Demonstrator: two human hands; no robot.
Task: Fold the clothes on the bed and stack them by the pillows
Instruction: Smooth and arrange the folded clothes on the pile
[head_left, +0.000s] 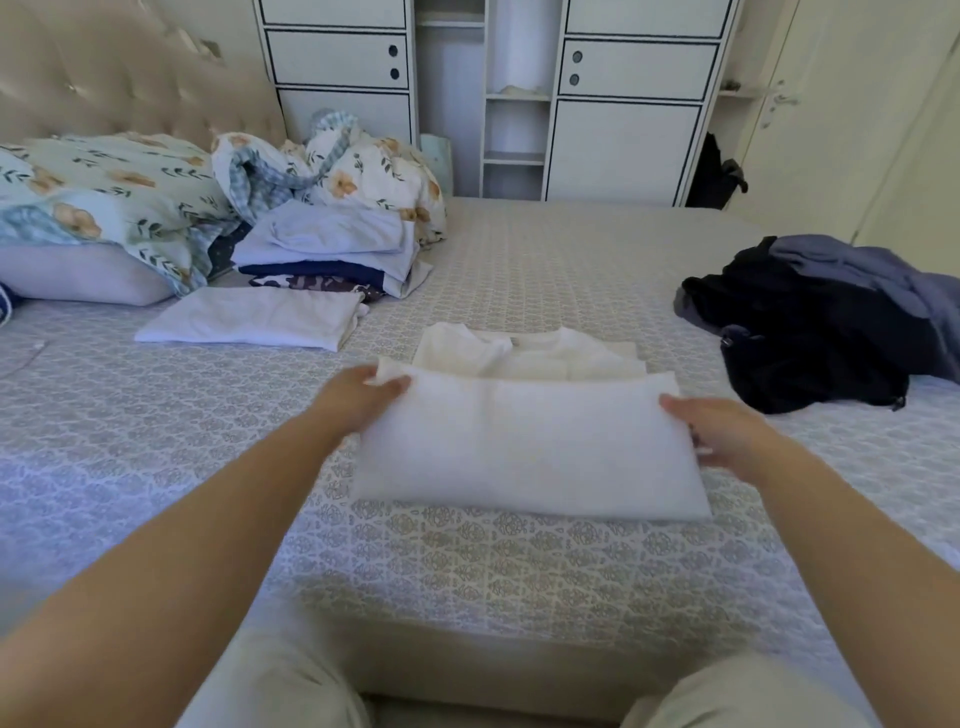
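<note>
At the far left you have the floral pillows (104, 192) against the headboard (119, 78), with a bunched floral duvet (353, 166) beside them. Just in front sits the stack of folded clothes (332, 249), pale blue over navy, and a single folded white garment (254, 317) lies flat at its near side. Your left hand (363, 395) pinches the upper left corner of the white shirt (524, 441), fingers curled over the folded edge. The shirt lies mid-bed, its lower half doubled up over the body, the collar end still showing beyond the fold; it is soft, slightly blurred, with straight side edges. Your right hand (722, 431) grips its right edge. Open patterned bedspread (493, 561) lies all around the shirt. At the right, well apart, is a heap of dark unfolded clothes (826, 322) near the bed's edge.
</note>
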